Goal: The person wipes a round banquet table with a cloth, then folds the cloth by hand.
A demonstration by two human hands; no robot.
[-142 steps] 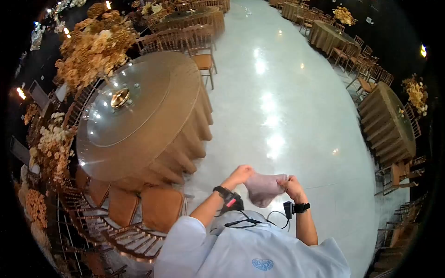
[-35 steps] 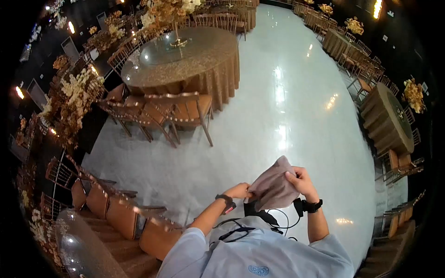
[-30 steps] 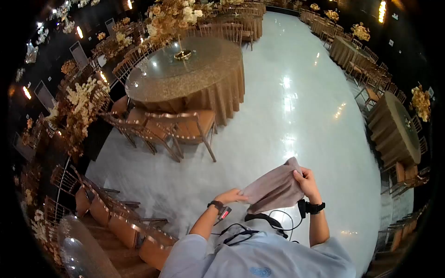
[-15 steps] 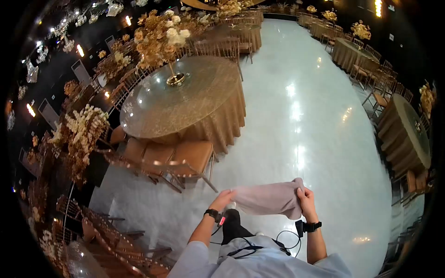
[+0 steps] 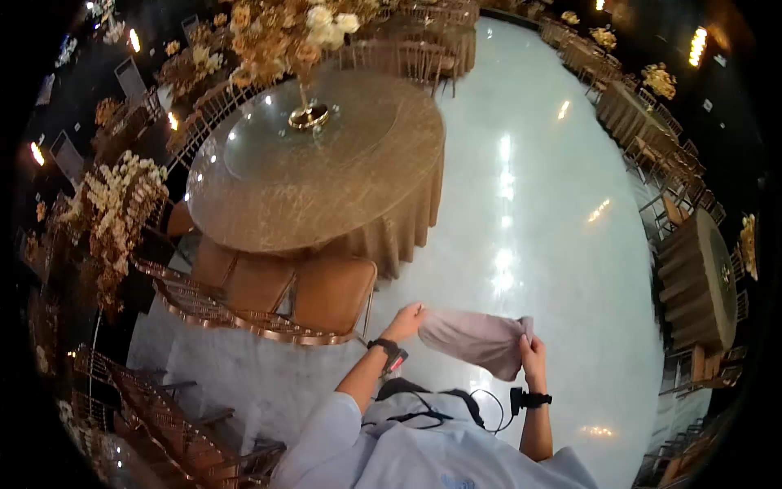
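Note:
A greyish-pink cloth (image 5: 472, 338) hangs stretched between my two hands, above the pale floor. My left hand (image 5: 405, 320) is closed on its left end, fingers pinched together. At the right end, my right hand (image 5: 533, 359) grips the bunched edge of the cloth. Both wrists carry dark straps with small devices, and a thin cable runs near my waist. Nearest to my left hand stands a chair with a tan seat (image 5: 334, 293), pulled up to a round table (image 5: 350, 187) under a gold-brown tablecloth.
A tall flower centrepiece (image 5: 305, 49) on a gold stand rises from the round table. More chairs (image 5: 155, 416) stand at the lower left. Along the right side are further covered tables (image 5: 700, 277) with chairs. A glossy pale floor (image 5: 521, 204) runs between the rows.
The round table and its chairs appear nearer and larger, and the view has shifted forward. Both hands keep hold of the cloth, which now slants down more toward the right.

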